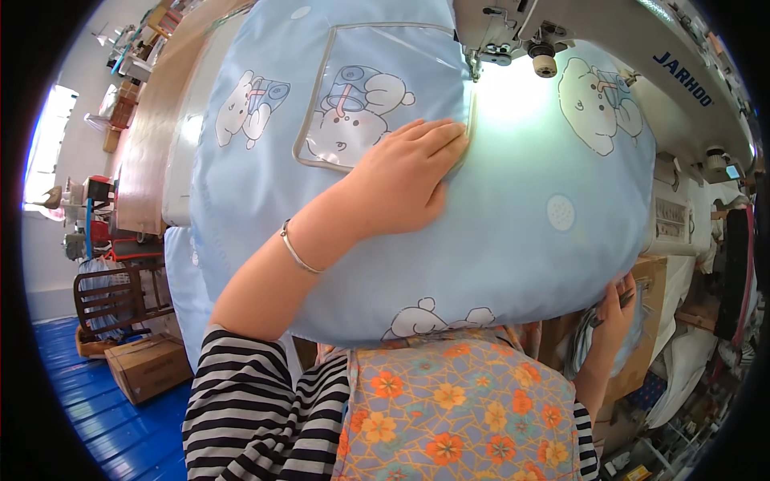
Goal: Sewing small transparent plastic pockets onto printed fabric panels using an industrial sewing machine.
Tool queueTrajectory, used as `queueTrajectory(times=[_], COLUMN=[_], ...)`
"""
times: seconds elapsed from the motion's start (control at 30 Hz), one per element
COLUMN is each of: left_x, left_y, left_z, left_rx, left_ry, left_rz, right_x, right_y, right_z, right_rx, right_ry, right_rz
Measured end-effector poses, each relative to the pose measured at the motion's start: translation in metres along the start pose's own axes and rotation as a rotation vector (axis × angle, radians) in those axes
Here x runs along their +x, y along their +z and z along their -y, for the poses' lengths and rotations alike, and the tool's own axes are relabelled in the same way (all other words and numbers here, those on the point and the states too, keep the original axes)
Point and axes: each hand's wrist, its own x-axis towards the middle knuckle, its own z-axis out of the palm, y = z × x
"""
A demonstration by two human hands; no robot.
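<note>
Light blue fabric [497, 240] printed with white cartoon bears spreads over the sewing machine bed and hangs over my lap. A clear plastic window [301, 128] with a pale bound edge lies on it; its right edge runs up to the needle and presser foot [475, 70]. My left hand [413, 172] lies flat, fingers outstretched, across the window's lower right corner just in front of the needle. At the fabric's right edge, my right hand [616, 314] is lower down with fingers curled round a small dark thing, too small to name.
The sewing machine head [674, 72] overhangs the upper right, its lamp lighting the fabric. A wooden tabletop [148, 136] extends at the left. Below it, a cardboard box [148, 366] and a dark wooden chair [120, 297] stand on a blue floor. Another carton [646, 329] sits beside my right hand.
</note>
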Motion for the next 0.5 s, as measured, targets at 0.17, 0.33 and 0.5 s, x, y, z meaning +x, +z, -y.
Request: queueTrajectory(times=[0.17,0.33,0.5], left_x=[-0.001,0.001,0.003], left_y=[0.010,0.016,0.016], left_z=[-0.005,-0.016,-0.019], left_rx=[0.064,0.076,0.073], left_ry=[-0.015,-0.075,-0.088], left_rz=[-0.010,-0.103,-0.114], right_x=[0.001,-0.001,0.006], right_y=[-0.005,-0.005,-0.009], right_z=[-0.005,0.002,0.007], right_rx=[-0.004,-0.025,-0.096], right_ry=[-0.028,-0.061,-0.118], right_rz=[-0.028,0.000,0.002])
